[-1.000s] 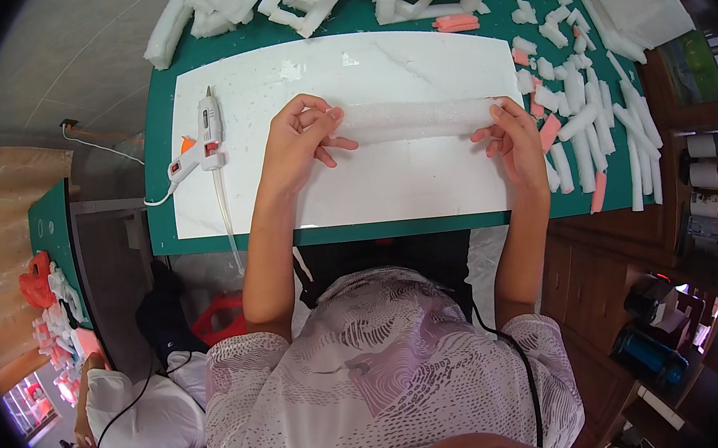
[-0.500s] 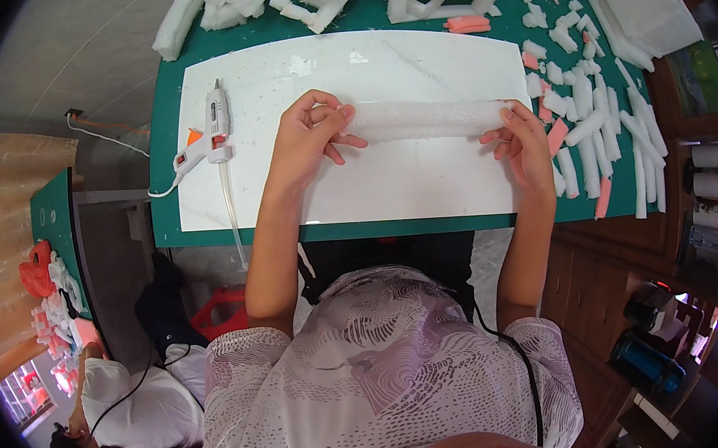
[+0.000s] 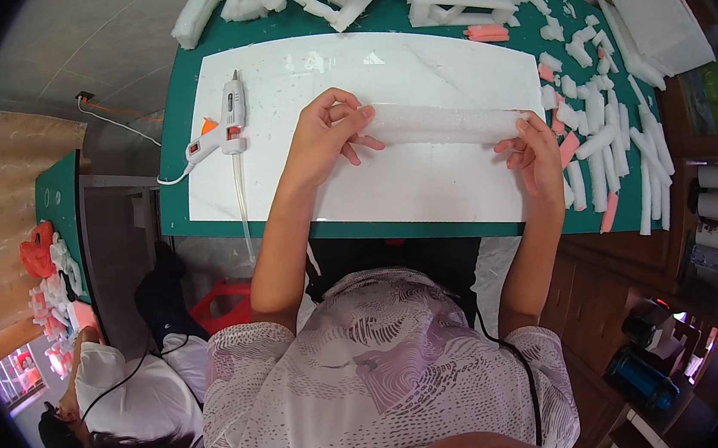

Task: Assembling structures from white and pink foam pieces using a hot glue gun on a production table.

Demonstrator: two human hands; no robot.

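Centrally, both hands' grip pinching white foam roll (image 3: 444,122), glue gun (image 3: 228,124) left, foam strips (image 3: 606,144) right

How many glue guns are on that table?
1. The white glue gun with an orange trigger lies on the white board, left of the left hand, which holds a long foam roll with the right hand. Foam piles might hide others.
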